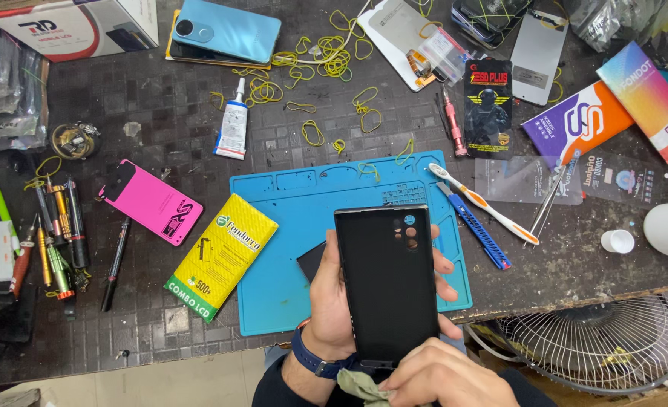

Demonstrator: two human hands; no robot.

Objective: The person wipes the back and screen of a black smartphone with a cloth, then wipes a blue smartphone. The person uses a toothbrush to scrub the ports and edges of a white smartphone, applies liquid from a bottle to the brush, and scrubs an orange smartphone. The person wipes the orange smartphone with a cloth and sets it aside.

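Head view: left hand (pixel 332 301) has its grip closed around a black rectangular phone (pixel 387 283) with a camera cluster at its top right, back facing up, held upright above the near edge of the dark bench (pixel 160 120). Thumb runs along the phone's left edge, fingertips (pixel 443 264) show past the right edge. Blue wristband (pixel 313 360) on that wrist. Right hand (pixel 443 374) sits at the phone's bottom end, touching it, grip pinched on a crumpled greenish cloth (pixel 364 386). Under and behind the phone: a blue silicone work mat (pixel 289 226). Just left of the left hand, a yellow flat package (pixel 221 256). Right of the phone, a white-and-orange toothbrush (pixel 481 202) and a blue-handled blade tool (pixel 476 226). Yellow rubber bands (pixel 326 56) scattered well beyond.
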